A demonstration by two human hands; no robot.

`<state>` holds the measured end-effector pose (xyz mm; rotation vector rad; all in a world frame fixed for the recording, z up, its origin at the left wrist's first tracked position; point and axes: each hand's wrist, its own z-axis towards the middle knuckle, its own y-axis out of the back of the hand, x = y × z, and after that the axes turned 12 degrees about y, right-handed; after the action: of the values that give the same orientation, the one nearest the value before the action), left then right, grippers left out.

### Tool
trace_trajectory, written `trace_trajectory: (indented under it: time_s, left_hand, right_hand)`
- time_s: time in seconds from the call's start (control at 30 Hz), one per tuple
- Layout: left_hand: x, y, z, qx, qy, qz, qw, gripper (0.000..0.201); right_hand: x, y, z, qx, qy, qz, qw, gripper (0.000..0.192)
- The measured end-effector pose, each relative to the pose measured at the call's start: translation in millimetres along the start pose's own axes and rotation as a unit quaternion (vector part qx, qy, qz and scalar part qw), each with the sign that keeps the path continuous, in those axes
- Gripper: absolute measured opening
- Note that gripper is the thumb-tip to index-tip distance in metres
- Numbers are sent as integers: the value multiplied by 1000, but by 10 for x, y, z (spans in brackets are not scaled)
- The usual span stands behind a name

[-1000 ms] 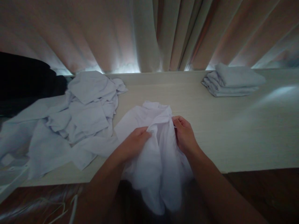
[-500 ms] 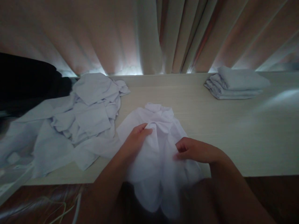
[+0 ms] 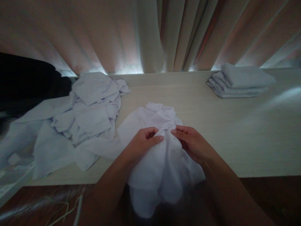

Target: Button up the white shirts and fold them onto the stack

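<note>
A rumpled white shirt [image 3: 162, 169] lies partly on the pale tabletop, its lower part hanging over the front edge. My left hand [image 3: 147, 139] pinches the cloth between thumb and fingers near the middle. Close beside it, my right hand [image 3: 188, 138] also pinches the fabric, thumb on top. Between the two hands the cloth is gathered into folds, and small dark marks show just under my right thumb. The far end of the shirt lies bunched on the table.
A loose heap of white clothes [image 3: 91, 110] lies to the left, beside a black item [image 3: 30, 84]. At the back right is a folded white stack [image 3: 244, 81]. Curtains [image 3: 150, 37] hang behind the table [image 3: 235, 135]. Pale cables [image 3: 63, 207] lie at lower left.
My right hand has moved inward and up, and now pinches the shirt beside my left hand. My left hand has shifted slightly right. The hanging cloth has swung.
</note>
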<state>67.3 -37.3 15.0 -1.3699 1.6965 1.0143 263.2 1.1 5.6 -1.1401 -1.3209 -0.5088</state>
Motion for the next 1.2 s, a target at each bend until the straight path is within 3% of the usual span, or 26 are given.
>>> trace_trajectory:
  time_s: [0.23, 0.43, 0.67, 0.9, 1.1, 1.2]
  left_hand:
    - [71, -69, 43, 2, 14, 7, 1000, 25]
    - [40, -80, 51, -11, 32, -19, 999, 31]
    - [31, -76, 4, 38, 52, -31, 997, 31]
    - [-53, -47, -35, 13, 35, -42, 998, 24]
    - [-65, -43, -43, 4, 36, -15, 999, 24]
    - [-36, -57, -43, 26, 31, 2, 999, 26]
  right_hand:
    - [-26, 18, 9, -11, 14, -31, 999, 15]
    - [-28, 51, 2, 33, 60, -31, 997, 47]
    - [-87, 32, 11, 5, 79, -87, 993, 35]
    - [-44, 5, -24, -38, 101, -189, 976, 22]
    - [32, -42, -90, -16, 99, -165, 981, 21]
    - [45, -71, -93, -24, 100, -190, 976, 20]
